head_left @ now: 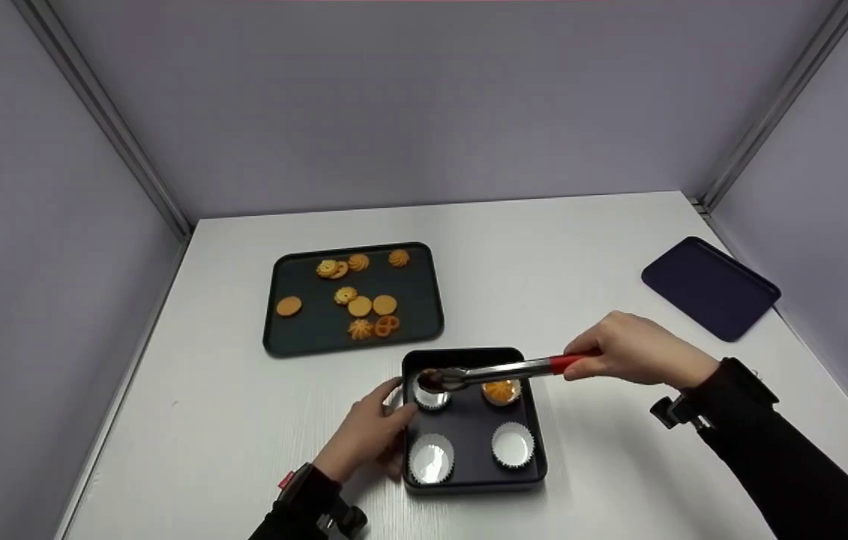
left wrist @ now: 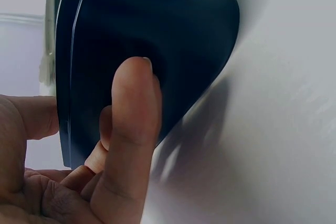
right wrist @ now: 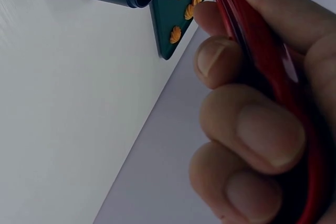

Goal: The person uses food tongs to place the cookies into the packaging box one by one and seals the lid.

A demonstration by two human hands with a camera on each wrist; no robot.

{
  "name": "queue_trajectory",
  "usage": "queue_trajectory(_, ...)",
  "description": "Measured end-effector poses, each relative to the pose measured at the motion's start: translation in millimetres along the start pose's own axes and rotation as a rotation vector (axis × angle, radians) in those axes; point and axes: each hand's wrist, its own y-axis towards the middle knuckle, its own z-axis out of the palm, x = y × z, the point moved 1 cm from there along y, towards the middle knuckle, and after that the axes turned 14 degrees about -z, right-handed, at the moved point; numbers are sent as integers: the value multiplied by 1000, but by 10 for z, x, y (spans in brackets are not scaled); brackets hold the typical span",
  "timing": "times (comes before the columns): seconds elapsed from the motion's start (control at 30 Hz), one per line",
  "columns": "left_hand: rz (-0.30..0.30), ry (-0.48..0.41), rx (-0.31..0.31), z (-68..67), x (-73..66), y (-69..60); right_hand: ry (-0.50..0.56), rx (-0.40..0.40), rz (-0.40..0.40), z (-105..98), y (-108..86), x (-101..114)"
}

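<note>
Two trays [head_left: 409,289] [head_left: 711,289] beyond the pan [head_left: 470,424], left grip [head_left: 370,426] pinching it, right grip [head_left: 632,349] round tongs [head_left: 510,370]

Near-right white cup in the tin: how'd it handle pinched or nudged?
The near-right cup is probably floppy: its pleated wall looks thin. It holds nothing, so a nudge likely slides it. Its low, wide shape makes tipping unlikely.

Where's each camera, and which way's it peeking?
Head: on the person's head, facing forward and down at the table; left grip, right grip and dark sleeves show.
Left wrist: on that wrist, facing the side of the dark pan; left grip looms close, right grip peeks in top-left.
Right wrist: on that wrist, facing the red-handled tongs; right grip close up.
Head and right wrist both show cookies on the green tray.
</note>
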Motion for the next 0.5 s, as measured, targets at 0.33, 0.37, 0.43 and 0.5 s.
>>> queue_trajectory(0.33,-1,15,-18,4,-7,-2,-51,11,11,57,60,3)
queue_trajectory(0.37,-1,16,-19,6,-6,-1,-56,9,16,56,61,5)
queue_trajectory(0.43,-1,20,-23,7,-5,1,-67,6,21,53,63,10)
queue_trajectory(0.5,-1,22,-26,6,-1,4,-73,5,22,44,62,16)
